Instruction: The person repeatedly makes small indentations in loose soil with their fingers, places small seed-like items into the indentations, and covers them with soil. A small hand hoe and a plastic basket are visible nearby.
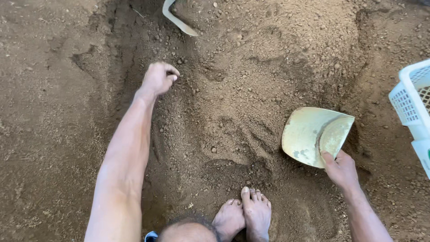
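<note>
My left hand (158, 78) reaches forward over a heap of loose brown soil (251, 76), its fingers curled in as if pinching something small; what it holds is too small to tell. My right hand (341, 169) grips the near edge of a pale yellow-green scoop (309, 134), which rests tilted on the soil at the right. My two bare feet (244, 217) stand together on the soil at the bottom centre.
A white plastic crate (410, 101) sits at the right edge. A curved pale tool or rim (179, 22) is half buried in the soil at the top. Packed earth lies to the left of the heap.
</note>
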